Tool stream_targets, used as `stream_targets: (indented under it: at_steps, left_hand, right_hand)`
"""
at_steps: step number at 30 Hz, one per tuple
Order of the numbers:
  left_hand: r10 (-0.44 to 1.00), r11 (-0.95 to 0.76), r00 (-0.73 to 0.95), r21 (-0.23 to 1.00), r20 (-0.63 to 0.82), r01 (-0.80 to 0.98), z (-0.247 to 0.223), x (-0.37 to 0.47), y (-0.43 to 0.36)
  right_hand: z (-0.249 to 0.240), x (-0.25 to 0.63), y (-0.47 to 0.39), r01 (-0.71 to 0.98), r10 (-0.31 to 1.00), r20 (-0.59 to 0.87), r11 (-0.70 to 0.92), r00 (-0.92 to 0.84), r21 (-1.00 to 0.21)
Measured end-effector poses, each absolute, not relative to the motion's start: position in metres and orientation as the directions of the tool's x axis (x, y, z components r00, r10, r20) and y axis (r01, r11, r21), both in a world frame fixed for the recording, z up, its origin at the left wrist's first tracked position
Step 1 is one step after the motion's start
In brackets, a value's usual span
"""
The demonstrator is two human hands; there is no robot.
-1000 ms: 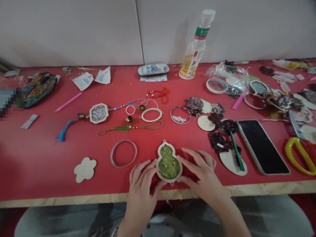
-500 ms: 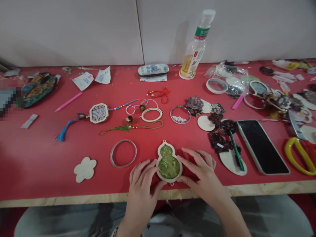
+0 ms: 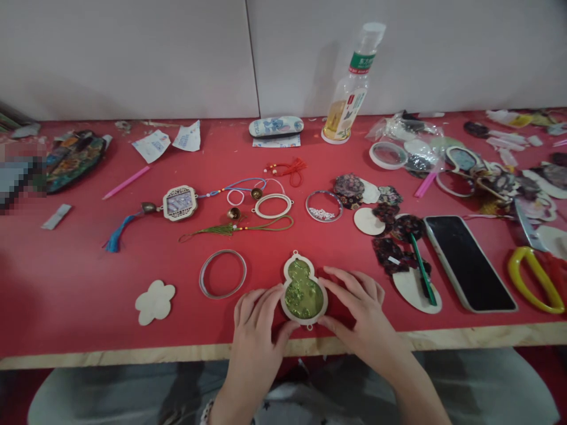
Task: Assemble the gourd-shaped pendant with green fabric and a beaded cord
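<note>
A gourd-shaped wooden pendant frame (image 3: 303, 293) with a shiny green filling lies by the table's front edge, a small loop at its top and bottom. My left hand (image 3: 258, 323) grips its left rim between thumb and fingertips. On the opposite side my right hand (image 3: 361, 310) has its index fingertip and thumb against the rim, the other fingers spread. Left of my left hand lies a round ring (image 3: 222, 252), and farther left a pale flower-shaped piece (image 3: 155, 302).
Behind the pendant are an oval wooden frame (image 3: 273, 195), a green tassel cord (image 3: 261, 226) and a ring of white beads (image 3: 324, 218). To the right lie a phone (image 3: 470, 263) and yellow-handled scissors (image 3: 531, 283). A bottle (image 3: 348, 100) stands against the wall.
My left fingertips have drawn back slightly from over the green filling to the rim. The right hand stays almost in place, and the camera view has shifted a little.
</note>
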State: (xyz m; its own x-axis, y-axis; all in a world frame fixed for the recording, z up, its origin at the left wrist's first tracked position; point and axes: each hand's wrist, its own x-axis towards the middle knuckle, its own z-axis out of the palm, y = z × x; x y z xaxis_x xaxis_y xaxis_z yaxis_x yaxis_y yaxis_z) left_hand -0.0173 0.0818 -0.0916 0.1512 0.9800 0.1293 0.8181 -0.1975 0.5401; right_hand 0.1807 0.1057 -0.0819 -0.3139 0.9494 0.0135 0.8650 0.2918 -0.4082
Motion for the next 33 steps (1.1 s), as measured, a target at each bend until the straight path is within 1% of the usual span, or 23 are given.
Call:
stream_targets:
  at_steps: [3,6,10,14,17,20,23,26,29,31,33]
  left_hand:
    - [0.992,-0.111,0.06,0.573,0.107,0.812,-0.094,-0.017,0.08]
    - [0.991,-0.115,0.054,0.578,0.122,0.808,-0.096,-0.017,0.08]
    - [0.982,-0.176,0.105,0.549,0.158,0.817,-0.094,-0.018,0.081]
    - [0.959,-0.279,0.215,0.498,0.182,0.821,-0.09,-0.017,0.082]
    - [0.952,-0.305,0.243,0.475,0.189,0.826,-0.088,-0.016,0.081]
    - [0.956,-0.292,0.225,0.51,0.189,0.809,-0.088,-0.017,0.082]
    - [0.964,-0.266,0.205,0.586,0.17,0.766,-0.088,-0.019,0.082]
    - [0.978,-0.207,0.152,0.706,0.14,0.678,-0.086,-0.023,0.079]
    - [0.989,-0.144,0.098,0.825,0.108,0.546,-0.082,-0.023,0.072]
    - [0.99,-0.142,0.067,0.867,0.126,0.478,-0.078,-0.022,0.065]
    - [0.985,-0.168,0.039,0.88,0.169,0.443,-0.073,-0.021,0.058]
  right_hand:
    - [-0.079,0.177,0.103,0.86,0.955,-0.005,0.263,-0.295,-0.437]
    - [-0.079,0.175,0.101,0.848,0.955,-0.025,0.25,-0.295,-0.467]
    - [-0.079,0.176,0.102,0.846,0.955,-0.041,0.239,-0.293,-0.477]
    - [-0.076,0.175,0.102,0.852,0.953,-0.029,0.255,-0.301,-0.458]
    - [-0.074,0.173,0.1,0.856,0.953,-0.016,0.265,-0.304,-0.445]
    - [-0.075,0.172,0.098,0.854,0.956,-0.007,0.259,-0.293,-0.452]
    - [-0.076,0.172,0.096,0.837,0.959,0.001,0.249,-0.284,-0.487]
    - [-0.073,0.174,0.091,0.786,0.96,0.004,0.232,-0.28,-0.572]
    - [-0.065,0.176,0.082,0.674,0.969,-0.041,0.14,-0.245,-0.725]
    - [-0.058,0.175,0.074,0.543,0.969,-0.087,0.054,-0.23,-0.838]
    - [-0.049,0.173,0.066,0.365,0.963,-0.104,-0.006,-0.25,-0.931]
